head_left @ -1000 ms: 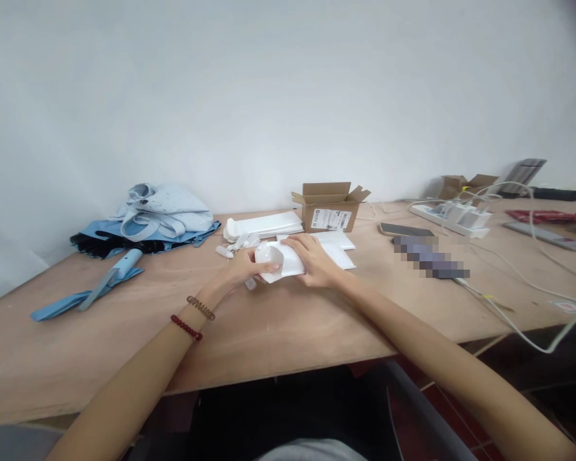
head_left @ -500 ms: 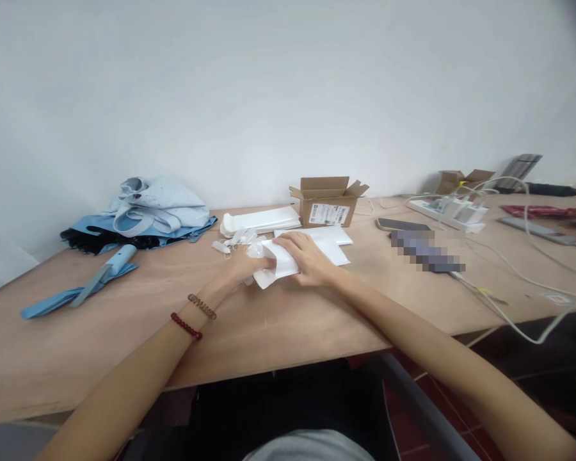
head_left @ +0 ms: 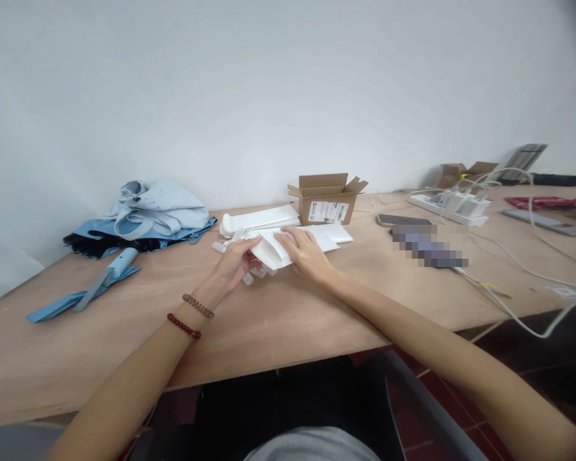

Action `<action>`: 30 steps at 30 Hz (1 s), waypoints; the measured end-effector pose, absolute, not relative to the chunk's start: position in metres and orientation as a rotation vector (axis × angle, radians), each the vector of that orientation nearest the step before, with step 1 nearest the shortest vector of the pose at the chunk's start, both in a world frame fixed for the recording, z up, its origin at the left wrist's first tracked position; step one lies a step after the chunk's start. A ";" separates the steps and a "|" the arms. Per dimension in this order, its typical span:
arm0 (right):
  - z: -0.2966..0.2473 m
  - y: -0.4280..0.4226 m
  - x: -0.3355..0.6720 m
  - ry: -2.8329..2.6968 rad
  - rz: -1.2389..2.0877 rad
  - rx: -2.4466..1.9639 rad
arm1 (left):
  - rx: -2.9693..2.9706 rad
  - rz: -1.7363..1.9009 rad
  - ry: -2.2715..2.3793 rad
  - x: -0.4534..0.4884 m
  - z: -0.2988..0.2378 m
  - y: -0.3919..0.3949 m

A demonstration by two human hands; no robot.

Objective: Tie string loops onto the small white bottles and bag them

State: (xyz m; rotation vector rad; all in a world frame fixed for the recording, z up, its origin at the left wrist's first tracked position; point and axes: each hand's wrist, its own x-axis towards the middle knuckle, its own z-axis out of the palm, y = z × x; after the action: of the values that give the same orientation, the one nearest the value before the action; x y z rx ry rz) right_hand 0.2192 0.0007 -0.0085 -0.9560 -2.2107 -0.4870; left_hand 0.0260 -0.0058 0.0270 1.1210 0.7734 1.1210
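Observation:
A white paper box [head_left: 270, 251], looking fairly flattened with its open end toward the left, lies between my hands at the middle of the table. My left hand [head_left: 234, 261] pinches the flap at its left end between thumb and fingers. Across the top of its right part rest the fingers of my right hand [head_left: 311, 257], holding it; the thumb is mostly hidden. Small clear plastic pieces [head_left: 248, 278] poke out beneath the box, beside my left fingers. Behind lies a stack of flat white boxes [head_left: 264, 219], and more white flat pieces [head_left: 338, 235] sit to the right.
An open cardboard box [head_left: 325, 208] stands near the wall. On the left are a blue umbrella [head_left: 120, 261] and a pale cloth bag [head_left: 166, 208]. To the right lie a phone [head_left: 403, 220], a pixelated object [head_left: 425, 246], and a power strip [head_left: 448, 208] with white cables.
My left thumb has come out of the box's opening, and that hand now pinches the flap. The box looks flatter, and the right fingers have shifted slightly along its top.

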 end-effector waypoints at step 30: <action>0.016 0.009 0.242 -2.052 -0.554 -0.961 | 1.722 1.294 0.985 0.054 0.004 -0.016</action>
State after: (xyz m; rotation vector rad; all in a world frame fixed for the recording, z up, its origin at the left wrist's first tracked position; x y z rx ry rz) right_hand 0.2422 0.0089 0.0161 -0.9612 -2.0519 -0.5537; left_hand 0.0544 -0.0157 0.0041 1.7224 0.9852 1.2940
